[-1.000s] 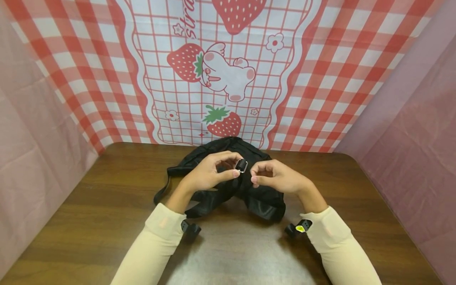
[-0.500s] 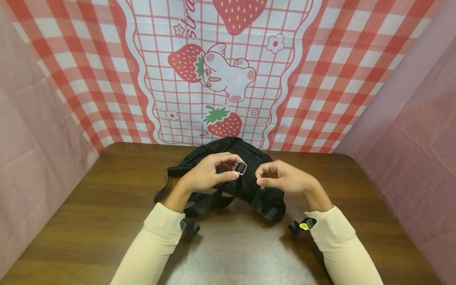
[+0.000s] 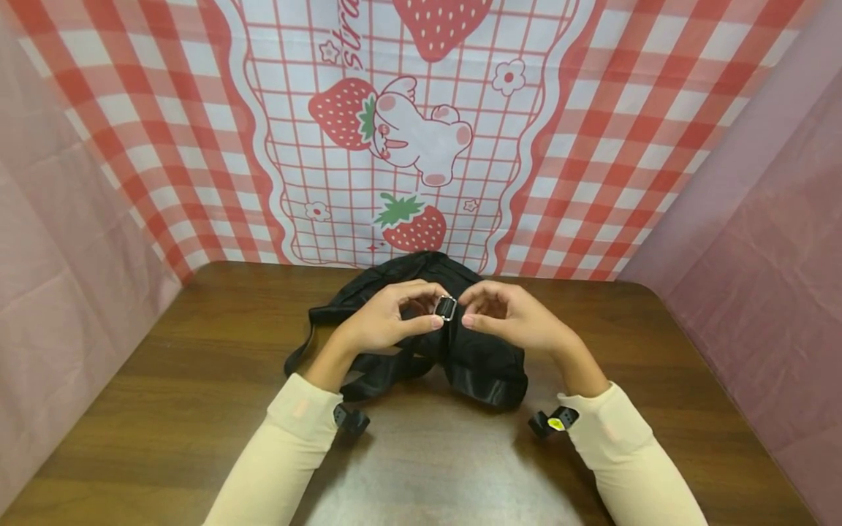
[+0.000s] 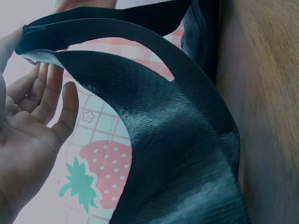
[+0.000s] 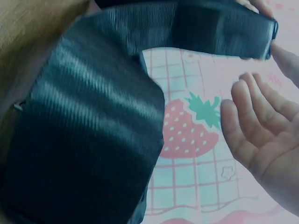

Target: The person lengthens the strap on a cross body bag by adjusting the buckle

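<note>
A black fabric bag [image 3: 487, 351] with wide webbing straps lies at the back of the table. My left hand [image 3: 384, 314] pinches a metal-framed strap buckle [image 3: 445, 308] between thumb and fingertips, raised above the bag. Facing it from the right, my right hand [image 3: 520, 318] has its thumb and fingers loosely bent and parted, close to the buckle's right edge. Nothing shows between them. In the left wrist view, the webbing strap [image 4: 154, 116] loops down from the pinched end. The right wrist view shows the strap [image 5: 201, 30] running to the buckle end, beside the right thumb.
A wooden table [image 3: 197, 409] bears the bag. Behind it hangs a red-and-white checked cloth [image 3: 631, 146] with strawberries. Pink cloths hang on both sides. A loose strap loop [image 3: 299, 351] lies left of the bag.
My right hand drew a little to the right with fingers together, then came back left towards the buckle with fingers parted. The left hand keeps its pinch almost in place.
</note>
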`<state>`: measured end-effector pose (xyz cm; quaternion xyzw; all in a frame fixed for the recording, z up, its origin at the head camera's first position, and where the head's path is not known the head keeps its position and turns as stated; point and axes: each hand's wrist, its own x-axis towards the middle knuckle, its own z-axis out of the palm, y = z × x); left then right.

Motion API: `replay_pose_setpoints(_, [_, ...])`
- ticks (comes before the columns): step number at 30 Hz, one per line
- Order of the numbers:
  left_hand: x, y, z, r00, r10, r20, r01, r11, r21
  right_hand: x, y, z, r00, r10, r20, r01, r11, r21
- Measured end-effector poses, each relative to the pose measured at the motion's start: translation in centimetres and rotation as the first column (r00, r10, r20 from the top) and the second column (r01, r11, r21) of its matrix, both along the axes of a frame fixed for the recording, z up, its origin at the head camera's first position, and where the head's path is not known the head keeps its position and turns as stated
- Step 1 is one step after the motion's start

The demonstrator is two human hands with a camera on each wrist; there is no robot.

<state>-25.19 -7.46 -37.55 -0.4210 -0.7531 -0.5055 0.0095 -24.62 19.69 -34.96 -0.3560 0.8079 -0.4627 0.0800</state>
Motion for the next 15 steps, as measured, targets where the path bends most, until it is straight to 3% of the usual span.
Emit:
replay_pose_setpoints(8, [0.0,0.2,0.1,0.998,0.058,-0.002,-0.058,0.998,-0.036,0.4,-1.2,-0.2,0.985,-0.046,-0.165,0.048,0.999,0.009])
replay_pose_setpoints(15, [-0.2,0.2,-0.2,0.995,0.103,-0.014,-0.104,0.989,-0.104,0.2,-1.5,-0.7,0.969,-0.059,-0.241,0.070,0.997,0.039])
